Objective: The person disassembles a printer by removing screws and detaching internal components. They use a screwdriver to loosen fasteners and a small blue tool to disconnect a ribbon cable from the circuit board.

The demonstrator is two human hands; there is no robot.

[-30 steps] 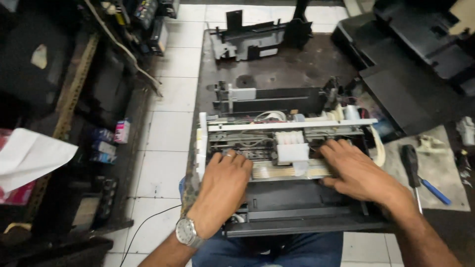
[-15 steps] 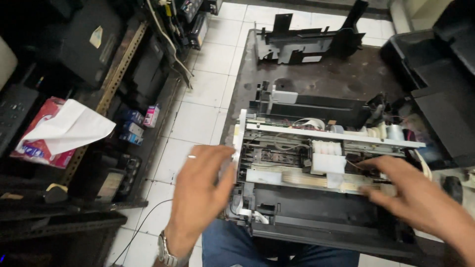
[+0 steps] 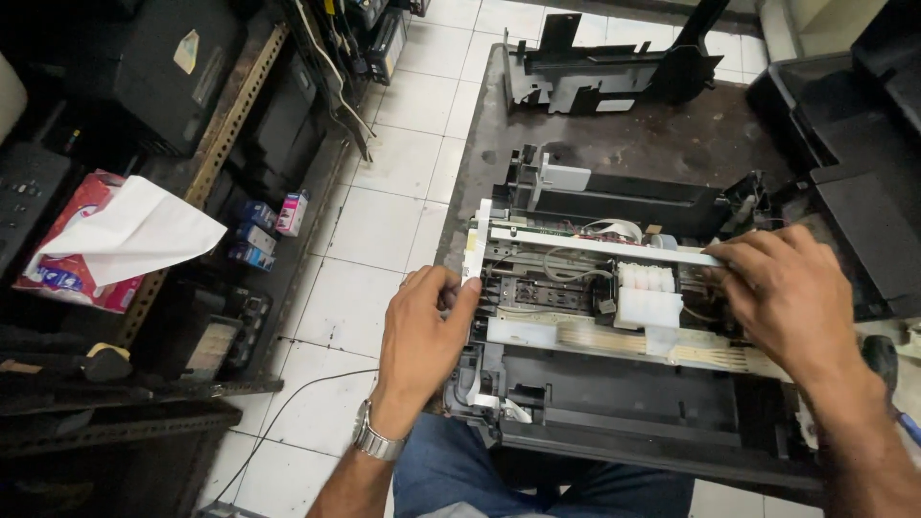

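Observation:
An opened printer chassis (image 3: 614,403) lies on a dark worktable (image 3: 662,134), its cover off, showing a white metal rail, a white ink carriage (image 3: 650,293) and flat ribbon cables. My left hand (image 3: 422,331) grips the left end of the chassis frame, thumb against the white side plate. My right hand (image 3: 782,293) rests on the right end of the rail and mechanism, fingers curled over it. A metal watch sits on my left wrist.
A black plastic printer part (image 3: 604,67) lies at the table's far edge. Black printer shells (image 3: 854,163) are stacked at right. Shelves at left hold a tissue box (image 3: 96,245), small ink cartons (image 3: 264,225) and dark devices. White tiled floor with a thin cable lies between.
Both hands left the middle of the mechanism and spread apart: the left went to the chassis's left end, the right to its right end. The camera view shifted left.

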